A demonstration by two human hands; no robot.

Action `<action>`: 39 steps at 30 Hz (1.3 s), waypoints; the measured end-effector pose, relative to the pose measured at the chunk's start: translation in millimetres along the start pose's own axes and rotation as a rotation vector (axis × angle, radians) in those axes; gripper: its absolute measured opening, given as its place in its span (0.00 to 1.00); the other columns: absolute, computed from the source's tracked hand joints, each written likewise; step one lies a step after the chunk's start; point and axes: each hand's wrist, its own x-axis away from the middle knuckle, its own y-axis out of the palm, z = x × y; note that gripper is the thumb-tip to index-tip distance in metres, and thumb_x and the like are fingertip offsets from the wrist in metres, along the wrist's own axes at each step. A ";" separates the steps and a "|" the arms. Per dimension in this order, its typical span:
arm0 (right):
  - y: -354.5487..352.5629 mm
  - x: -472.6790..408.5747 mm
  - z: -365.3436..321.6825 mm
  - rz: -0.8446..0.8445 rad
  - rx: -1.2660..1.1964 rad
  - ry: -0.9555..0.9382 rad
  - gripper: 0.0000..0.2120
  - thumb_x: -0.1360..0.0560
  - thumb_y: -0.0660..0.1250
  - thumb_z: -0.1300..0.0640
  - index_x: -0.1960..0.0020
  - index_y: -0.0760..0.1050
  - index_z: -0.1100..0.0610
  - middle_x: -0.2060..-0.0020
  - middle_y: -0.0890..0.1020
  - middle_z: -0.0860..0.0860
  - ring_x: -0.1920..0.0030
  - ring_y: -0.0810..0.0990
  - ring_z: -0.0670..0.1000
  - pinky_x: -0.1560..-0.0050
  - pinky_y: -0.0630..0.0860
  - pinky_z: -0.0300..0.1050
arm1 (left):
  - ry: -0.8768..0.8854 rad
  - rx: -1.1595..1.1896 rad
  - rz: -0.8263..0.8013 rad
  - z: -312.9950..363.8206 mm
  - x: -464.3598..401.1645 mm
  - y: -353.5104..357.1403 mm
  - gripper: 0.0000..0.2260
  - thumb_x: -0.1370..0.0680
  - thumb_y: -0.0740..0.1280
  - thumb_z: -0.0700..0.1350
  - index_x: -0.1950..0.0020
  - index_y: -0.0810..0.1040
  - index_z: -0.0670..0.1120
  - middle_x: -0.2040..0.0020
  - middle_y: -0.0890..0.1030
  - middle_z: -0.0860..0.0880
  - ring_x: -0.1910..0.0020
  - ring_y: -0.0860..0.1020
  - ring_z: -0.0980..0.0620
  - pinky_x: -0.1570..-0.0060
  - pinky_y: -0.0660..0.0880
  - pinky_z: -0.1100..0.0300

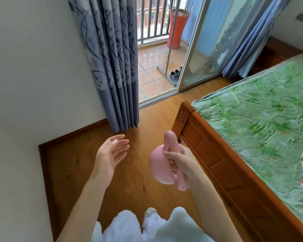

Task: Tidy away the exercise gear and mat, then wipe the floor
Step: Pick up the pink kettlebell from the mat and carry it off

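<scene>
A pink kettlebell (158,165) hangs above the wooden floor (129,186), its round body tilted to the left and its thick handle loop pointing up and down. My right hand (180,163) is shut around the handle, just beside the bed's wooden footboard. My left hand (112,152) floats to the left of the kettlebell, palm up, fingers spread, holding nothing. No mat shows in this view.
A bed with a wooden frame (217,159) and green cover (269,123) fills the right. White walls (33,75) close the left corner. A grey curtain (115,67) hangs beside the open balcony door (196,49); shoes (175,74) and a red pot (177,28) stand outside.
</scene>
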 end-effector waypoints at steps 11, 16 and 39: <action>-14.6 -156.2 -73.8 0.079 -0.035 0.049 0.07 0.25 0.66 0.60 0.50 0.72 0.63 0.67 0.69 0.55 0.71 0.68 0.47 0.71 0.66 0.36 | -0.161 0.064 -0.135 55.2 -188.8 38.7 0.13 0.18 0.52 0.47 0.45 0.76 0.47 0.48 0.81 0.45 0.48 0.79 0.47 0.51 0.74 0.58; -12.7 -229.3 -122.3 0.133 -0.046 0.032 0.04 0.26 0.66 0.60 0.54 0.72 0.60 0.69 0.70 0.52 0.72 0.69 0.46 0.69 0.66 0.38 | -0.172 0.037 -0.222 101.3 -292.0 58.3 0.13 0.18 0.53 0.46 0.45 0.76 0.45 0.48 0.81 0.43 0.47 0.79 0.45 0.50 0.74 0.55; -91.0 -512.9 -256.5 0.419 -0.273 0.147 0.06 0.29 0.62 0.67 0.61 0.70 0.58 0.78 0.68 0.49 0.79 0.64 0.47 0.77 0.63 0.39 | -0.318 -0.135 -0.528 172.8 -616.5 230.7 0.16 0.32 0.65 0.50 0.48 0.78 0.43 0.55 0.83 0.46 0.56 0.81 0.48 0.50 0.74 0.54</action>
